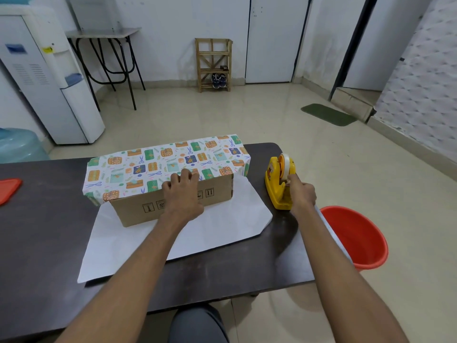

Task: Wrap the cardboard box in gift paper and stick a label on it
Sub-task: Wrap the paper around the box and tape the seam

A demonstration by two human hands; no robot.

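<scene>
The cardboard box [134, 210] sits at the centre of the frame on the dark tabletop [37, 224]. Gift paper [160, 160] is folded over its top, and the white underside is spread beneath it. The left grip [183, 194] presses the paper's edge onto the box with bent fingers. At centre right, the right grip [303, 194] curls at the yellow tape dispenser [273, 180]; I cannot tell whether it pinches tape.

White walls [173, 26], glossy beige tile floor [222, 115]. Water dispenser [42, 78] far left, blue jug [19, 144] beside it. Folding table [103, 33] and wooden rack [214, 64] with shoes [218, 80] at back wall. White doors [272, 38] right. Green mat [329, 114]. Red bucket [356, 236] on floor beside dark table [44, 231].
</scene>
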